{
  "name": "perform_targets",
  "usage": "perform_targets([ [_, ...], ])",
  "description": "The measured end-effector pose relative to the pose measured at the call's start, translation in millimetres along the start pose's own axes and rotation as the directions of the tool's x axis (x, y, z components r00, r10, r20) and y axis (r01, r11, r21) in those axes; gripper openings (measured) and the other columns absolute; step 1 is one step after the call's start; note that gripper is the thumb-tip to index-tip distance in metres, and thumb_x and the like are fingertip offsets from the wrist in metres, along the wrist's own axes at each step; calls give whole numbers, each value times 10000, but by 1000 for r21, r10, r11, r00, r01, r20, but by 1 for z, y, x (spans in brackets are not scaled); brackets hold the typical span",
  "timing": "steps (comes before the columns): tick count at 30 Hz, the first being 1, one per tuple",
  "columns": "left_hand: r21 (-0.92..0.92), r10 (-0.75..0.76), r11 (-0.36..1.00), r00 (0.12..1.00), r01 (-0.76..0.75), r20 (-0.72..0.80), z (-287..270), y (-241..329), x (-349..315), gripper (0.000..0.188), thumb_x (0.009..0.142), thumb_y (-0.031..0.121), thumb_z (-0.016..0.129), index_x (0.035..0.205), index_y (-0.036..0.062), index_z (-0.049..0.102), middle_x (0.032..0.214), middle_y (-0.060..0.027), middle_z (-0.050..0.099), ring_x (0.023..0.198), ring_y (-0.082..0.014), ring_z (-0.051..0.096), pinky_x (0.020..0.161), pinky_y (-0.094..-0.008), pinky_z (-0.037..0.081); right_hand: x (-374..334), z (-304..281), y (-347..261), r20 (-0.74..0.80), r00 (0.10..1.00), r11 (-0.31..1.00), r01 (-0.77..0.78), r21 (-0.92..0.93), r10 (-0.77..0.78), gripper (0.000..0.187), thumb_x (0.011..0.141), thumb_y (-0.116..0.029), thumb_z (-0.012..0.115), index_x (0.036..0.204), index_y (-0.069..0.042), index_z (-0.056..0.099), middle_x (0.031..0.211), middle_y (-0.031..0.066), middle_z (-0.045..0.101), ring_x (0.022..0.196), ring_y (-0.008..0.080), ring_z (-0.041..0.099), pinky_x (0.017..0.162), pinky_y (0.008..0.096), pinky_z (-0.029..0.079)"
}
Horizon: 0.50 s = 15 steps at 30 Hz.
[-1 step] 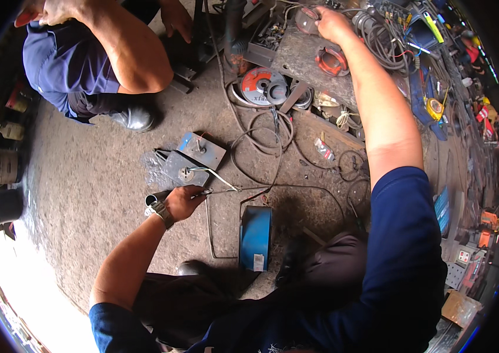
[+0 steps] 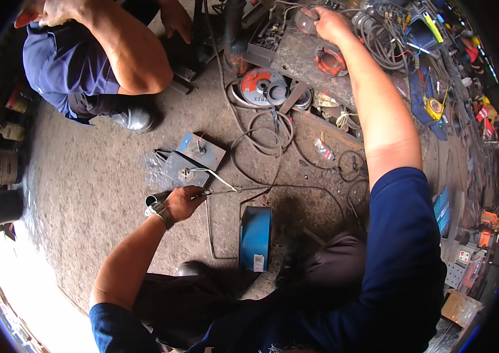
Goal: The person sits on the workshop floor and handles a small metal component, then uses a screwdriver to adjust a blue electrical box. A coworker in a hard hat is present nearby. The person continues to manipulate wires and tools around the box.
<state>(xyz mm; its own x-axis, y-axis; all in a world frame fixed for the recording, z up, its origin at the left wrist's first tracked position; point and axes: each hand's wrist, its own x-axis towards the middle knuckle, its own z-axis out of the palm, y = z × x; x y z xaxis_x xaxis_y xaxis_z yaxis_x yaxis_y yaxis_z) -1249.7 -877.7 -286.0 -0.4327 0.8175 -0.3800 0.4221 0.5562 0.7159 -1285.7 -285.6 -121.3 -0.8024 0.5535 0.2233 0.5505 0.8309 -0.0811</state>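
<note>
My left hand [image 2: 183, 203] is closed low over the floor, fingertips pinched beside a small shiny piece [image 2: 207, 192]; what lies inside the fingers is hidden. A thin bent rod [image 2: 209, 232] runs down from there toward a blue metal box [image 2: 255, 235]. Close by lie grey metal plates [image 2: 180, 167] with a round fitting and pale wires [image 2: 220, 178]. My right arm stretches to the far right, where the right hand [image 2: 333, 26] is closed on the edge of a round grey-and-red piece [image 2: 306, 21]. A red ring-shaped piece [image 2: 331, 62] rests on the worn board [image 2: 296, 56] below it.
A co-worker in a blue shirt [image 2: 67, 65] crouches at the far left. Cutting discs [image 2: 258, 85] and looped cable [image 2: 261, 132] lie ahead. Coiled cables [image 2: 381, 44], a yellow tape measure [image 2: 434, 109] and other tools crowd the right. Buckets [image 2: 3, 167] stand at left.
</note>
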Motion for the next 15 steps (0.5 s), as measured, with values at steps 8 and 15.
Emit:
perform_targets([
  [8, -26, 2, 1000, 1000, -1, 29, 4, -9, 19, 292, 945, 239, 700, 1182, 70, 715, 1096, -136, 745, 957, -220, 719, 839, -334, 559, -15, -16, -24, -120, 993, 972, 16, 234, 13, 374, 836, -200, 744, 1175, -78, 645, 1138, 195, 702, 1060, 375, 669, 883, 474, 545],
  [15, 38, 5, 999, 998, -7, 56, 2, -1, 25, 302, 948, 243, 697, 1190, 65, 712, 1085, -142, 747, 956, -216, 718, 847, -323, 557, -30, -31, -34, -79, 993, 951, -56, 306, 84, 197, 879, -121, 625, 1067, -90, 677, 965, 135, 745, 900, 289, 725, 768, 410, 577],
])
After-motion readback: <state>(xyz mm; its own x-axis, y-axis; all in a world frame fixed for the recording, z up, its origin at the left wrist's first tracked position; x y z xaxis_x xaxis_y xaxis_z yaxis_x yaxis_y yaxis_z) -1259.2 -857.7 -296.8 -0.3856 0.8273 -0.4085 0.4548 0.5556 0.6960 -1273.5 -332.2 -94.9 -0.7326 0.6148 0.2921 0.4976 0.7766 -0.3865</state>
